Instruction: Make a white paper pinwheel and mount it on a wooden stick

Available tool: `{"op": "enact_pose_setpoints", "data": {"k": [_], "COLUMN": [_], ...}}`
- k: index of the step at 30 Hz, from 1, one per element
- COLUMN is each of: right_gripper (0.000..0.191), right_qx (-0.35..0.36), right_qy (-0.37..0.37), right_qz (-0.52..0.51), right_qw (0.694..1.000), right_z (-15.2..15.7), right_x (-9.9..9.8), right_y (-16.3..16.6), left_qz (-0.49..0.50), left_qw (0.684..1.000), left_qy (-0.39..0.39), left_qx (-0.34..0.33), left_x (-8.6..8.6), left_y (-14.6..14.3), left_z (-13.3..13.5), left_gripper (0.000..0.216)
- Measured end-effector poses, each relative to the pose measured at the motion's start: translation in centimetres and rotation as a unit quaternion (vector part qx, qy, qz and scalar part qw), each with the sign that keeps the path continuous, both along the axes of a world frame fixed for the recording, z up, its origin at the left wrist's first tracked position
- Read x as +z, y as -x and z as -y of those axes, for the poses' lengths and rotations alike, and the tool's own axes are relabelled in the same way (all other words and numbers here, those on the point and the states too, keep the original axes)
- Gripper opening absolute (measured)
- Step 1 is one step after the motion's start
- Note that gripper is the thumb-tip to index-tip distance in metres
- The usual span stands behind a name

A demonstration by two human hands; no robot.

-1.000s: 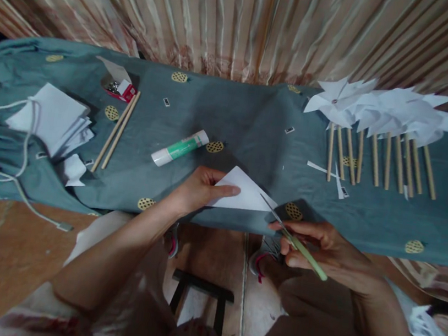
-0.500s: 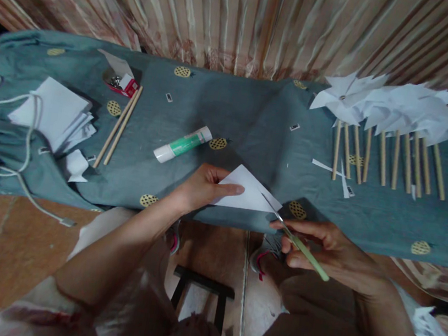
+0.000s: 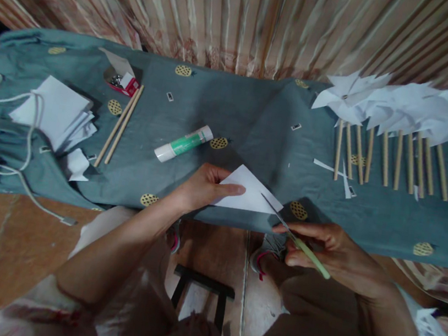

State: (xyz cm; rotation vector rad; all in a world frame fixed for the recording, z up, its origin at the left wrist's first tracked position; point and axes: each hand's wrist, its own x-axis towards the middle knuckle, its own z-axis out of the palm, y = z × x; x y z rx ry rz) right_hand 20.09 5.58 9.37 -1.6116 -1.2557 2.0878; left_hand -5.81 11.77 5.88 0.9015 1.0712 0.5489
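Observation:
My left hand (image 3: 203, 188) pinches the left part of a white paper triangle (image 3: 251, 193), thumb on top, near the front edge of the cloth-covered table. My right hand (image 3: 322, 254) is closed around green-handled scissors (image 3: 307, 253). The scissors' blades lie across the paper's right part, pointing up and to the left; whether the paper is between them is hard to tell. Beyond my left hand lies a glue stick (image 3: 184, 143) with a green label.
Several white paper pinwheels (image 3: 399, 109) on wooden sticks lie at the right, near paper strips (image 3: 346, 179). At the left are a paper stack (image 3: 59, 111), an open red box (image 3: 122, 80) of small metal pieces, two wooden sticks (image 3: 119, 125) and a white cable (image 3: 30, 135).
The scissors' blades look closer together than before, and the fingers of my right hand have drawn in a little. The paper and my left hand have hardly moved.

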Motion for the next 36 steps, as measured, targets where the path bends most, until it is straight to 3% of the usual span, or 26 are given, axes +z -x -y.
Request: {"op": "enact_pose_setpoints", "data": {"k": [8,15,21,30,36], "right_gripper": [0.051,0.047,0.031,0.027,0.03], "right_qx": [0.013,0.003,0.028,0.008,0.0], "right_qy": [-0.032,-0.028,-0.045,-0.008,-0.036], "right_qz": [-0.016,0.001,-0.006,-0.028,-0.008], "right_qw": [0.999,1.0,0.999,1.0,0.999], "right_z": [0.4,0.1,0.1,0.3,0.1], "right_x": [-0.9,-0.5,-0.1,0.1,0.4], "right_y": [0.1,0.2,0.8,0.5,0.1], "left_qz": [0.002,0.014,0.025,0.047,0.056], "left_qw": [1.0,1.0,0.998,0.997,0.995], "left_qy": [0.016,0.021,0.029,0.036,0.048], "left_qx": [-0.023,-0.015,-0.04,-0.046,-0.073], "left_x": [0.6,0.6,0.7,0.6,0.8], "left_y": [-0.6,-0.6,-1.1,-1.5,-2.8], "left_z": [0.4,0.3,0.7,1.0,1.1], "left_gripper": [0.018,0.016,0.018,0.017,0.017]}}
